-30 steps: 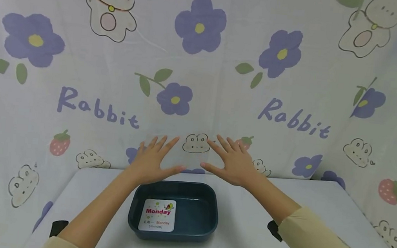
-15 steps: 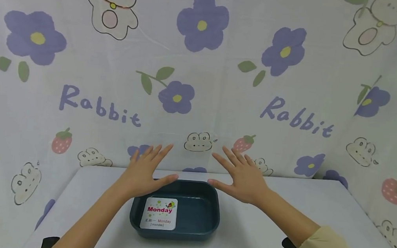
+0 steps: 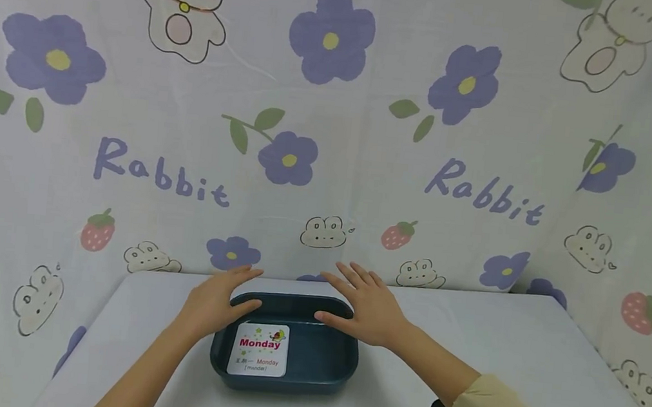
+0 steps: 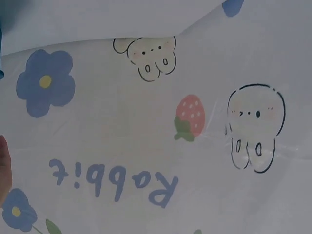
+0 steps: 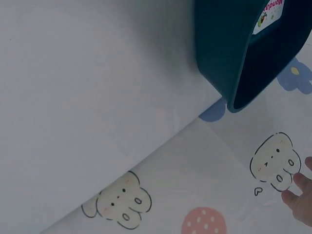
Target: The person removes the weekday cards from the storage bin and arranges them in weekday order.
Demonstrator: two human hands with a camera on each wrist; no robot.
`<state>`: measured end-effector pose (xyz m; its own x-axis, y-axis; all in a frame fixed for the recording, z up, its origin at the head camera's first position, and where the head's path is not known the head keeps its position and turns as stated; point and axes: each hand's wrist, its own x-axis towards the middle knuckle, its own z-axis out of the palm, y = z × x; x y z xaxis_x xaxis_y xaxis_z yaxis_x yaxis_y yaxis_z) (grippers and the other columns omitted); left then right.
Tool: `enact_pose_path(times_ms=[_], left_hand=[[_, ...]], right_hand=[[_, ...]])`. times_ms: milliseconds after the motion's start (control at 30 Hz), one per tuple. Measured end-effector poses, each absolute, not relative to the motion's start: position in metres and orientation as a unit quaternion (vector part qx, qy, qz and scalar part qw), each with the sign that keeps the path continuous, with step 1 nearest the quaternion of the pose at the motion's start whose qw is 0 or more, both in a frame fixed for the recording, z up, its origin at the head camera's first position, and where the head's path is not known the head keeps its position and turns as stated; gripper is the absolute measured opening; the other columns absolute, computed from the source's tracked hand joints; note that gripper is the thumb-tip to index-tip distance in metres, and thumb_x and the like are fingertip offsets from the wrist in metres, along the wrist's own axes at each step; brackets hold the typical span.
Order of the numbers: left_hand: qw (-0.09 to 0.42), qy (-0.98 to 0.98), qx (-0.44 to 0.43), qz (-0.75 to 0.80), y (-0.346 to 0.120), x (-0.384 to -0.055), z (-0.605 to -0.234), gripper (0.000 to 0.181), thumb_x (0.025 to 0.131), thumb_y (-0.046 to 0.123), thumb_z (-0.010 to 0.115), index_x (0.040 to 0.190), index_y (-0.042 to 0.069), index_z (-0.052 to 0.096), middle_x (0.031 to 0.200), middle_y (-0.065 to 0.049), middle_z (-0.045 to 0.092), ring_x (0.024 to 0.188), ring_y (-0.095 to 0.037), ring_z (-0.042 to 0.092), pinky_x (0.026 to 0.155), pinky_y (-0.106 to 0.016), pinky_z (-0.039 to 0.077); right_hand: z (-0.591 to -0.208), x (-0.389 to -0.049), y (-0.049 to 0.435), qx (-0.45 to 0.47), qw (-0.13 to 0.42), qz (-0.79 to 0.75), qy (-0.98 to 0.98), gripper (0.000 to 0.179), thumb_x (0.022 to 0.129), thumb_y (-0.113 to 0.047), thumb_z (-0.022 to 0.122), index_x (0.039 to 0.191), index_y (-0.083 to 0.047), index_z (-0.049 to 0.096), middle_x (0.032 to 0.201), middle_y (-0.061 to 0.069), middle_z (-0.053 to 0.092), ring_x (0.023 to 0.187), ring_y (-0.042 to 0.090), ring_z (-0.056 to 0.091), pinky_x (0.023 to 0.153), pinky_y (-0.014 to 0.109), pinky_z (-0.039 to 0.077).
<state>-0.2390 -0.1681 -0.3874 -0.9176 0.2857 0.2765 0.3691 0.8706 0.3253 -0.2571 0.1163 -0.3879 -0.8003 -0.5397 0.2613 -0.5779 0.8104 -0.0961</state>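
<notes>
A dark teal rectangular box [image 3: 281,386] stands on the white table, its open top facing up. Inside, at its left end, lies a white square card [image 3: 259,350] printed "Monday". Over the box's far left corner is my left hand [image 3: 214,302], fingers loosely extended and thumb pointing inward. My right hand [image 3: 373,311] spreads its fingers at the far right corner, thumb over the opening. Neither hand holds anything; whether they touch the rim I cannot tell. In the right wrist view, fingertips [image 5: 298,195] show at the right edge, apart from the box wall [image 5: 219,48].
The white tabletop [image 3: 453,350] extends to both sides of the box. Behind it hangs a white cloth [image 3: 358,167] printed with rabbits, purple flowers and strawberries. The table's far edge meets this cloth just beyond the box.
Both hands have come down and nearer to the box's far corners. The left hand's fingers have drawn closer together. Box and card have stayed in place.
</notes>
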Motion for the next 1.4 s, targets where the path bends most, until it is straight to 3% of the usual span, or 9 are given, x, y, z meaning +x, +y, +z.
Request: enact_pose_path(times_ms=[167,300,467,767,1067,1400], left_hand=[[0.094,-0.960,-0.148,-0.218,-0.179,-0.237,-0.405,0.054,0.083,0.037,0.067,0.131,0.017,0.053,0.135,-0.014,0.049,0.122,-0.037,0.045,0.093,-0.059,0.039],[0.093,-0.953,-0.125,-0.261,-0.186,-0.234,-0.418,0.051,0.084,0.033,0.066,0.129,0.013,0.054,0.131,-0.015,0.052,0.119,-0.036,0.049,0.094,-0.052,0.041],[0.074,-0.934,-0.050,-0.346,-0.190,-0.228,-0.432,0.052,0.085,0.026,0.066,0.132,0.008,0.051,0.129,-0.019,0.053,0.111,-0.036,0.055,0.087,-0.041,0.049],[0.061,-0.859,0.061,-0.505,-0.197,-0.210,-0.454,0.047,0.085,0.011,0.066,0.128,0.000,0.052,0.125,-0.019,0.055,0.112,-0.030,0.056,0.087,-0.033,0.048],[0.032,-0.811,0.116,-0.573,-0.200,-0.204,-0.473,0.040,0.086,0.004,0.062,0.124,-0.003,0.055,0.115,-0.022,0.061,0.101,-0.028,0.063,0.072,-0.030,0.055],[0.007,-0.757,0.142,-0.637,-0.203,-0.205,-0.480,0.037,0.088,0.005,0.060,0.123,-0.005,0.055,0.116,-0.023,0.060,0.096,-0.024,0.065,0.074,-0.031,0.054]], right_hand=[[-0.397,-0.258,0.105,0.301,0.104,0.102,-0.942,0.073,0.081,-0.068,0.047,0.141,-0.028,0.037,0.148,0.006,0.032,0.138,0.029,0.024,0.108,0.053,0.023],[-0.407,-0.257,0.095,0.306,0.096,0.106,-0.941,0.073,0.081,-0.069,0.046,0.141,-0.029,0.037,0.148,0.005,0.033,0.137,0.028,0.025,0.108,0.052,0.024],[-0.417,-0.255,0.082,0.313,0.077,0.119,-0.939,0.072,0.082,-0.068,0.046,0.141,-0.029,0.037,0.148,0.004,0.032,0.136,0.028,0.027,0.107,0.050,0.027],[-0.432,-0.249,0.060,0.308,0.027,0.147,-0.939,0.069,0.084,-0.066,0.046,0.140,-0.026,0.040,0.147,0.003,0.034,0.135,0.028,0.031,0.106,0.050,0.030],[-0.449,-0.251,0.034,0.303,-0.028,0.117,-0.945,0.078,0.075,-0.066,0.059,0.138,-0.022,0.044,0.143,0.006,0.040,0.129,0.028,0.039,0.096,0.049,0.042],[-0.459,-0.251,0.014,0.300,-0.060,0.087,-0.948,0.085,0.066,-0.060,0.072,0.136,-0.020,0.045,0.136,0.004,0.047,0.123,0.024,0.044,0.095,0.047,0.043]])
